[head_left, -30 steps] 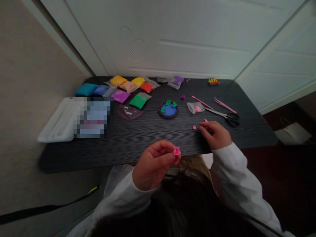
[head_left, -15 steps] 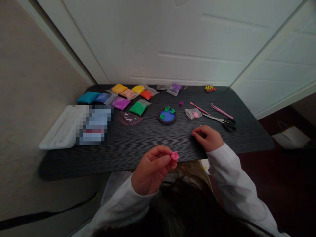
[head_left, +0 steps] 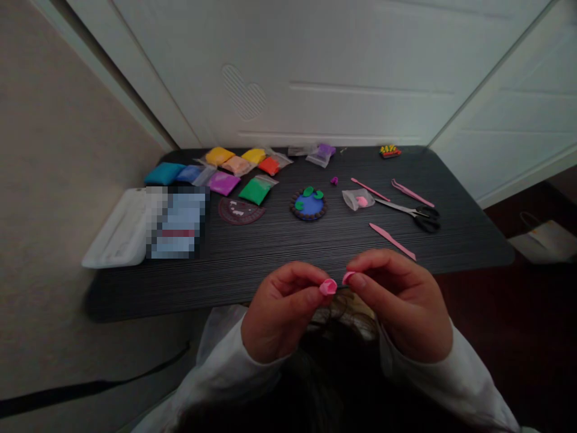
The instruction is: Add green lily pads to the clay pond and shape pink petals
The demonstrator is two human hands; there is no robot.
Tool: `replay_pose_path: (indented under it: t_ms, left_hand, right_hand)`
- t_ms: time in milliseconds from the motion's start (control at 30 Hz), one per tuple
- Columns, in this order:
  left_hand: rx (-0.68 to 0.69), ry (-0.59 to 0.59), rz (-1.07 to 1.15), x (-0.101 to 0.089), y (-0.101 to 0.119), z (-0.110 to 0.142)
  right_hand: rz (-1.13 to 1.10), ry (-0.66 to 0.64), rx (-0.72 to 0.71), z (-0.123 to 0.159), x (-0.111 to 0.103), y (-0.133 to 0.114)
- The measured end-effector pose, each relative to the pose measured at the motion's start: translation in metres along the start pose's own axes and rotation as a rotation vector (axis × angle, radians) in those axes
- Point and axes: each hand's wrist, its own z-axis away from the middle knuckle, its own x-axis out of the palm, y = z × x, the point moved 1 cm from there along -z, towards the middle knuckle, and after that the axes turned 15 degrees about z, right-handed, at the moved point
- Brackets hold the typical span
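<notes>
In my left hand a small pink clay flower is pinched between thumb and fingertips. My right hand pinches a small pink clay petal, a short gap from the flower. Both hands are just above the table's front edge. Farther back lies a round blue clay pond with a brown beaded rim and green leaf pads. A pink clay knife lies beyond my right hand. To the right of the pond, an opened clear bag holds a lump of pink clay.
Scissors, pink tweezers and a pink stick tool lie at the right. Bags of coloured clay, including a green one, spread over the back left. A protractor and a white tray are at the left.
My right hand has come from the tabletop toward my left hand, bringing a pink petal. The pink clay knife it covered now shows. The view has shifted slightly.
</notes>
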Motion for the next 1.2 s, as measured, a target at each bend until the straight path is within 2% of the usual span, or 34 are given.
replay_pose_path:
  t_ms: [100, 200, 633, 900, 1200]
  left_hand:
    - [-0.002, -0.027, -0.002, 0.002, 0.000, 0.002]
    - [-0.013, -0.054, -0.013, 0.003, 0.000, 0.003]
    - [-0.169, -0.037, 0.051, -0.002, -0.007, 0.004]
    - [-0.145, 0.028, 0.040, -0.005, -0.009, 0.002]
    - [-0.087, 0.084, 0.087, -0.004, -0.011, 0.001]
  right_hand:
    - [-0.063, 0.024, 0.006, 0.001, 0.004, -0.004]
    - [-0.092, -0.005, -0.023, 0.001, 0.006, -0.006]
    - [-0.094, -0.072, -0.011, 0.000, 0.008, -0.001]
    - [-0.138, -0.093, 0.049, -0.001, 0.008, 0.001]
    - [-0.307, -0.127, 0.148, -0.002, 0.007, 0.005]
